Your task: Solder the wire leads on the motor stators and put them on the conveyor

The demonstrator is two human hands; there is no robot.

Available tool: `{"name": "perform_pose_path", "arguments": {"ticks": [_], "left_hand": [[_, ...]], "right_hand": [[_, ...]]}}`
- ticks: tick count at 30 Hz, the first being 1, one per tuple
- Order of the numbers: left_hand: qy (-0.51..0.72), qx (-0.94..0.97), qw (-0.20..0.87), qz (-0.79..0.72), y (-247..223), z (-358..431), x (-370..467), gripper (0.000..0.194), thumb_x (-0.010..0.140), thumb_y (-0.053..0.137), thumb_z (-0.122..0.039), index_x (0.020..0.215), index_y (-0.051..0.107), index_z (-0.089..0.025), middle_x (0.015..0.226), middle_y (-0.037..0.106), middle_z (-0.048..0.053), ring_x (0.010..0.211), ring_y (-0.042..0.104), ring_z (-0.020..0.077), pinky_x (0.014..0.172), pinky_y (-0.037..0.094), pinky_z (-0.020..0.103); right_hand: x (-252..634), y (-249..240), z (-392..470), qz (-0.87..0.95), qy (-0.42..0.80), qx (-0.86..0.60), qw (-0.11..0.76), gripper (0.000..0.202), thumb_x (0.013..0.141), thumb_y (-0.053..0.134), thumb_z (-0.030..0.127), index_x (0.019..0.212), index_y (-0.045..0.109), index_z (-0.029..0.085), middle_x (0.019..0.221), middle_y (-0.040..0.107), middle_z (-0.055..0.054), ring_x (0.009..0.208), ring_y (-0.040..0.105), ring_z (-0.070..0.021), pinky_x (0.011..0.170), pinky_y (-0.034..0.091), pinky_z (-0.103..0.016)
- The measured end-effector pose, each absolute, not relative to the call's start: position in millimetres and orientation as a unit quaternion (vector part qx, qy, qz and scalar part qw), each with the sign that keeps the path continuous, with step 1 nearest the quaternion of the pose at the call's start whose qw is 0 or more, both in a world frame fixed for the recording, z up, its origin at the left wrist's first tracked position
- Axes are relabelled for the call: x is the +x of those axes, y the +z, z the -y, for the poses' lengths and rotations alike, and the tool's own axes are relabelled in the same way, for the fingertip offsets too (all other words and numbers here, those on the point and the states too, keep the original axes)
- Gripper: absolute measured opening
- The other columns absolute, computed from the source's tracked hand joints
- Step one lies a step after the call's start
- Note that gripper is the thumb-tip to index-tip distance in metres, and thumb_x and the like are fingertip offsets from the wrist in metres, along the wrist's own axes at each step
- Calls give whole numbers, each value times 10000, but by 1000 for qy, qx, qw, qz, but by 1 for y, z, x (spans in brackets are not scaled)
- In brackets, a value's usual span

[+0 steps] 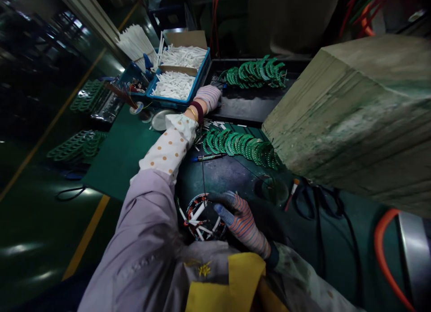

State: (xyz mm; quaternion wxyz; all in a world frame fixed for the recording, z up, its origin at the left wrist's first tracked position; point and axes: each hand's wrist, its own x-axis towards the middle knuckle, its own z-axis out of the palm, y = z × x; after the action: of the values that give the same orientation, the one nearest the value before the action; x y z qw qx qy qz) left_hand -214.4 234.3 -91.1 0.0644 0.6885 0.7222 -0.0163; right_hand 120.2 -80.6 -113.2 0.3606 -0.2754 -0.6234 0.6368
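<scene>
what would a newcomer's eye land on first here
Probably the big pale block on the right, then the green curved pieces, one row in the dark tray and another nearer the person. White tubes heaped in the blue bin, upper left of centre, also stand out. Lower centre, the gloved right hand is at the wire bundle.

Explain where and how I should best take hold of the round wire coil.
Probably grip the coil by its outer rim, from the right, where the right hand lies: the rim is rounded, while white tubes cross the middle and left.
</scene>
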Motion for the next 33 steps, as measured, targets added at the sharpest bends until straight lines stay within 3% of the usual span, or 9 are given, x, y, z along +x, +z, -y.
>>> {"name": "perform_pose_path", "arguments": {"ticks": [6, 10, 14, 17, 19, 22, 25, 29, 33], "left_hand": [[-34, 659, 68, -748, -65, -223, -215, 510, 1100, 759, -498, 1341, 882, -66, 1294, 892, 177, 1315, 731, 337, 1232, 556, 518], [1, 642, 76, -763, -48, -214, -220, 504, 1177, 698, -559, 1403, 857, -138, 1280, 906, 99, 1293, 706, 263, 1213, 565, 471], [52, 639, 96, -761, -43, -210, -218, 530, 1171, 718, -577, 1382, 863, -113, 1341, 895, 137, 1322, 726, 300, 1195, 559, 472], [74, 640, 118, -755, -44, -209, -211, 531, 1186, 692, -628, 1336, 855, -146, 1222, 904, 87, 1318, 676, 264, 1202, 542, 437], [86, 645, 136, -747, -45, -209, -206, 501, 1204, 680, -582, 1348, 840, -129, 1199, 904, 57, 1298, 645, 242, 1213, 536, 420], [81, 655, 148, -736, -44, -208, -199, 417, 1204, 661, -386, 1452, 826, -93, 1373, 903, 62, 1311, 686, 230, 1226, 542, 384], [57, 647, 138, -748, -43, -206, -196, 409, 1203, 646, -260, 1546, 842, -151, 1526, 868, 84, 1401, 742, 254, 1287, 532, 373], [19, 624, 128, -771, -39, -204, -195, 395, 1201, 717, -278, 1542, 866, -146, 1545, 860, 134, 1436, 739, 298, 1358, 507, 416], [-4, 620, 127, -774, -37, -207, -186, 386, 1196, 765, -333, 1538, 877, -191, 1497, 887, 77, 1451, 722, 275, 1351, 516, 374]], "right_hand": [[121, -115, 81, 620, 642, -277, 356, 208, 1135, 838, 434, 1259, 992, 370, 1098, 954, -40, 983, 887, -238, 991, 734, -380], [122, -116, 82, 623, 636, -287, 353, 206, 1126, 848, 450, 1248, 993, 369, 1107, 952, -44, 1000, 881, -240, 1042, 725, -398], [121, -117, 81, 627, 637, -287, 345, 227, 1136, 827, 478, 1239, 993, 364, 1066, 938, -53, 974, 870, -242, 1003, 735, -394], [121, -119, 81, 633, 629, -290, 345, 240, 1137, 820, 496, 1224, 995, 356, 1041, 928, -56, 959, 857, -240, 969, 726, -381], [120, -119, 82, 635, 625, -289, 350, 229, 1143, 820, 478, 1232, 993, 358, 1046, 927, -52, 966, 858, -235, 977, 716, -373], [120, -120, 84, 633, 624, -279, 365, 235, 1166, 796, 445, 1276, 987, 364, 1078, 933, -47, 988, 864, -226, 985, 708, -357], [119, -120, 85, 634, 617, -279, 374, 245, 1174, 793, 463, 1285, 986, 360, 1071, 933, -42, 975, 856, -219, 976, 704, -349], [120, -121, 84, 639, 617, -270, 372, 244, 1175, 799, 451, 1308, 983, 360, 1083, 939, -39, 988, 867, -210, 986, 703, -334], [121, -121, 84, 637, 610, -279, 380, 214, 1159, 826, 422, 1290, 987, 370, 1069, 940, -32, 980, 870, -210, 969, 702, -329]]}}
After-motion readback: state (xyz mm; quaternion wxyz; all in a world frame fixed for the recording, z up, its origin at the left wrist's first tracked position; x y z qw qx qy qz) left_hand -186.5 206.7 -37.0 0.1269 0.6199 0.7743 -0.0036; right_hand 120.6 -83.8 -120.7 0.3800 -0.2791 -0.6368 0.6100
